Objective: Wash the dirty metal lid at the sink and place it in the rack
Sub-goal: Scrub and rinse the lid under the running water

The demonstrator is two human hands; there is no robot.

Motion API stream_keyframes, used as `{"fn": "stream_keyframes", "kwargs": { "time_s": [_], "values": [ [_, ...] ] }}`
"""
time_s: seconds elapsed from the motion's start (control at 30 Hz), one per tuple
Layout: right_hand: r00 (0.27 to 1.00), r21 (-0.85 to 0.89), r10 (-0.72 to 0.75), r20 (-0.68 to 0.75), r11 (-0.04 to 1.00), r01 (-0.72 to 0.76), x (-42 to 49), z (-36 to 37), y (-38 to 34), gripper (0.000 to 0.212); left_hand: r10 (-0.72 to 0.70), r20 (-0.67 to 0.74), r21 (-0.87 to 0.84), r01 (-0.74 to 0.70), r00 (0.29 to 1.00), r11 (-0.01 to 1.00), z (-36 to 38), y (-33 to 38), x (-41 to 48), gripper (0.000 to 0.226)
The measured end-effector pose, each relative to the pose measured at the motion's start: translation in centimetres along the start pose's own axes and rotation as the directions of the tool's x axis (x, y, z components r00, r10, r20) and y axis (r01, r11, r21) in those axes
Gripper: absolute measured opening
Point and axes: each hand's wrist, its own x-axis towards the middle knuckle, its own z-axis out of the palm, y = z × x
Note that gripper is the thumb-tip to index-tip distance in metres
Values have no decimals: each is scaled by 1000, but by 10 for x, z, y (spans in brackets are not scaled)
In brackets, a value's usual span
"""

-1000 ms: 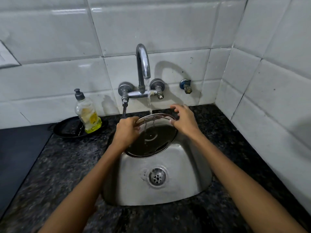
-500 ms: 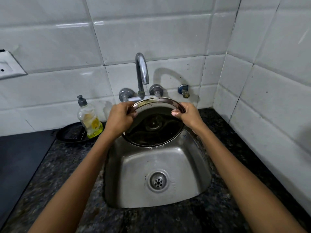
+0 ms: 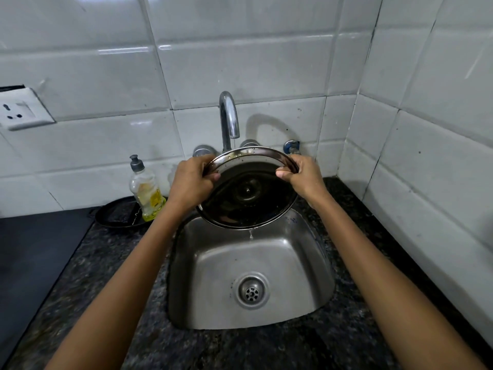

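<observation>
The round metal lid [image 3: 248, 193] is held tilted over the back of the steel sink [image 3: 213, 284], its dark wet underside facing me. My left hand [image 3: 190, 180] grips its left rim and my right hand [image 3: 301, 176] grips its right rim. The lid's top edge sits just under the spout of the chrome tap [image 3: 229, 118], where a thin trickle shows. Water drips off the lid's bottom edge into the basin. No rack is in view.
A dish soap bottle [image 3: 145, 190] stands on a black tray [image 3: 117, 214] left of the sink. A dark cooktop [image 3: 34, 252] lies further left. Speckled granite counter [image 3: 346, 337] surrounds the sink. Tiled walls close in behind and on the right; a socket [image 3: 21, 109] is at left.
Both hands raised the lid out of the basin and tipped it more upright, from flat under the stream to its rim by the spout. The strong stream has shrunk to a trickle.
</observation>
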Motion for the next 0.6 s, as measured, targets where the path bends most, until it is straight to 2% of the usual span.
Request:
{"fn": "stream_keyframes", "kwargs": {
  "time_s": [0.6],
  "values": [
    [1000,-5,2,4,1000,-2,-3,-5,-12,13,8,-20,-9,-8,1000,1000,-5,4,-3,17]
  ]
}}
